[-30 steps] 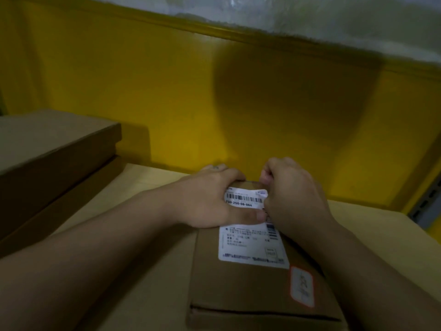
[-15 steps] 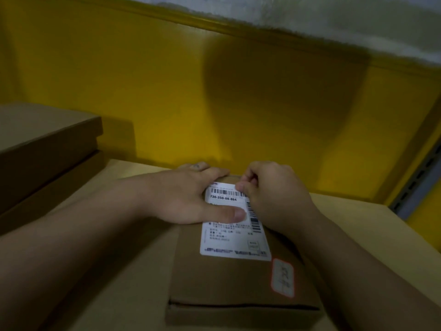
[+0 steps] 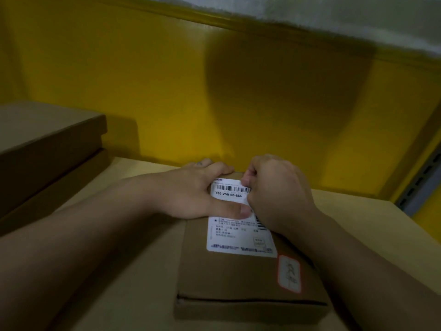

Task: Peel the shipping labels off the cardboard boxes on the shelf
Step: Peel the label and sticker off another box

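Note:
A flat cardboard box (image 3: 238, 278) lies on the shelf in front of me. A white shipping label (image 3: 236, 230) with a barcode covers its top, and a small red-bordered sticker (image 3: 289, 273) sits at its right. My left hand (image 3: 191, 192) grips the box's far left end, with the thumb pressing across the label. My right hand (image 3: 279, 192) is curled at the label's far right corner, its fingertips pinching the label's edge.
Two stacked cardboard boxes (image 3: 45, 149) stand at the left on the pale shelf board (image 3: 381, 223). A yellow back wall (image 3: 167, 91) closes the shelf behind. A grey slotted upright (image 3: 420, 182) runs along the right edge.
My right hand's fingers have worked down the label's right edge near the barcode. My left hand keeps its hold. The view has shifted slightly.

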`<move>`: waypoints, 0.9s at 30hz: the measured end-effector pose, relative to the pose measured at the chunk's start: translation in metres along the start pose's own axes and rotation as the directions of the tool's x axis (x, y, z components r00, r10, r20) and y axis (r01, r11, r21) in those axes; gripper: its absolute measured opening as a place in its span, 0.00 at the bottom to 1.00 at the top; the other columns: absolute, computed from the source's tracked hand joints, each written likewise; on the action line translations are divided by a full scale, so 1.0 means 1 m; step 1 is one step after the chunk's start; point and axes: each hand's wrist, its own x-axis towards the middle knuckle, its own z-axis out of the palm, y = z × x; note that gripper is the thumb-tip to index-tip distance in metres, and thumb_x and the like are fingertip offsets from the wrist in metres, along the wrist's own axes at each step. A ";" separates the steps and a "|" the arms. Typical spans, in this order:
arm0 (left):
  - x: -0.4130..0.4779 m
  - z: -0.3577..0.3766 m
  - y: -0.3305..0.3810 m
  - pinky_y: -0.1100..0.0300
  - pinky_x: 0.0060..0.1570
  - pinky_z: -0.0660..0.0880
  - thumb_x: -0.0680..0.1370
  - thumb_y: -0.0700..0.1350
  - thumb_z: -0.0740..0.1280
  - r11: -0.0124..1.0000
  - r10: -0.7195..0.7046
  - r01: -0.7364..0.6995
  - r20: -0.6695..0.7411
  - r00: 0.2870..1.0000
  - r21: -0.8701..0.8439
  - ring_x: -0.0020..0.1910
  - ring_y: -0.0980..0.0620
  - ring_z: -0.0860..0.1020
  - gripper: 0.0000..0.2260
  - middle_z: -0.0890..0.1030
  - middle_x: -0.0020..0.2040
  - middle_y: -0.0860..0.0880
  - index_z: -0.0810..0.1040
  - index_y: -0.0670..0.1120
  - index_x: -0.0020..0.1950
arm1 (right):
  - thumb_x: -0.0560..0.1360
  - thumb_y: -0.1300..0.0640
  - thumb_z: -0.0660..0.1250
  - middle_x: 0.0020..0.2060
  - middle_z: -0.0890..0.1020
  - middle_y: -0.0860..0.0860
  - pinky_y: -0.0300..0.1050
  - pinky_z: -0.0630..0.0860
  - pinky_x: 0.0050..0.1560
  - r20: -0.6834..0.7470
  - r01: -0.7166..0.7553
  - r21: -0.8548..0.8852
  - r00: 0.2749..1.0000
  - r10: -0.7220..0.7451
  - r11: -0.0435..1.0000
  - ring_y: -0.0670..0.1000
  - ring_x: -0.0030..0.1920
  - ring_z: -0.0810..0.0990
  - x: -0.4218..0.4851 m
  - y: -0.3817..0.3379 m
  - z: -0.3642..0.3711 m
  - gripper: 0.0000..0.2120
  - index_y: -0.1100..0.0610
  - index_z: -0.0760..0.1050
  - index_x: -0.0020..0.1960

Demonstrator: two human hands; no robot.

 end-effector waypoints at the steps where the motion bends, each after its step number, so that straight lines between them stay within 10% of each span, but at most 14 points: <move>1: 0.000 0.000 -0.001 0.49 0.69 0.64 0.57 0.80 0.59 1.000 -0.005 0.005 0.009 1.000 -0.007 0.69 0.55 0.61 0.50 0.64 0.64 0.60 0.51 0.64 0.76 | 0.74 0.60 0.65 0.42 0.72 0.45 0.43 0.64 0.42 -0.003 0.004 -0.005 1.000 -0.004 1.000 0.47 0.45 0.70 0.000 -0.001 0.000 0.11 0.46 0.69 0.39; 12: 0.001 0.000 0.000 0.48 0.69 0.62 0.60 0.78 0.61 1.000 -0.011 0.011 0.023 1.000 -0.016 0.72 0.52 0.58 0.48 0.62 0.68 0.59 0.49 0.65 0.76 | 0.73 0.60 0.65 0.39 0.72 0.45 0.43 0.61 0.40 -0.099 0.076 -0.014 0.992 -0.077 0.997 0.48 0.44 0.70 -0.001 0.001 0.004 0.11 0.48 0.67 0.38; 17: 0.001 0.002 -0.001 0.49 0.69 0.64 0.60 0.78 0.61 0.999 0.005 -0.006 -0.019 1.000 -0.041 0.70 0.54 0.61 0.47 0.64 0.64 0.60 0.52 0.64 0.76 | 0.69 0.64 0.58 0.35 0.66 0.43 0.39 0.58 0.31 -0.417 0.104 0.148 0.908 -0.033 0.983 0.45 0.33 0.65 0.000 -0.001 -0.001 0.12 0.48 0.61 0.37; 27: -0.001 0.001 -0.002 0.53 0.67 0.66 0.58 0.80 0.60 0.999 0.038 -0.040 -0.063 0.997 -0.037 0.65 0.58 0.66 0.50 0.66 0.62 0.62 0.55 0.63 0.76 | 0.80 0.49 0.57 0.53 0.80 0.48 0.49 0.68 0.54 -0.036 0.118 -0.060 0.992 -0.120 0.991 0.51 0.54 0.74 0.003 0.014 0.001 0.14 0.51 0.75 0.61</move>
